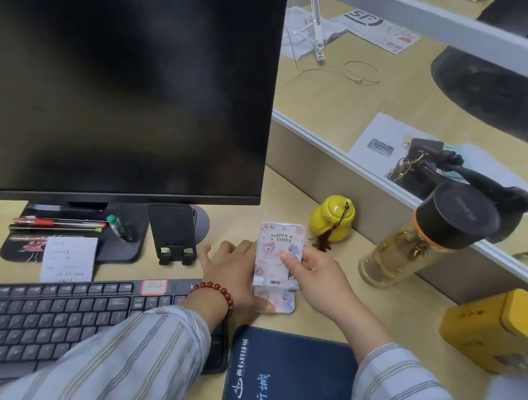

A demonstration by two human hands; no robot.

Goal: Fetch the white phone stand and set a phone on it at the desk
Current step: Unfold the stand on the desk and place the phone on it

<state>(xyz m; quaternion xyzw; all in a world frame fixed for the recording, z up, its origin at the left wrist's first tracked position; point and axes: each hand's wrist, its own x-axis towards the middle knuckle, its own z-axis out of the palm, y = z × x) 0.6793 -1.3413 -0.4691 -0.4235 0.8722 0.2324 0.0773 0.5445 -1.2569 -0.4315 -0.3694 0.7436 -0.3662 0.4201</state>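
Observation:
The white phone stand (280, 234), printed with pastel cartoons and "HAPPY TIMES", sits upright on the desk between the keyboard and a yellow jar. Its base plate lies flat toward me and nothing rests on its small front ledge. My left hand (231, 270) grips the stand's left edge, fingers partly behind it. My right hand (316, 279) holds the right edge, its thumb pressed on the front of the back plate. I see no phone in this view.
A dark monitor (122, 78) fills the left; a black phone stand (174, 235) stands by its base. Close around are a keyboard (45, 316), yellow jar (333, 219), glass bottle (415, 246), yellow box (497, 331), blue pad (287, 383) and glass partition (389, 181). Another white folding stand (317, 25) is beyond.

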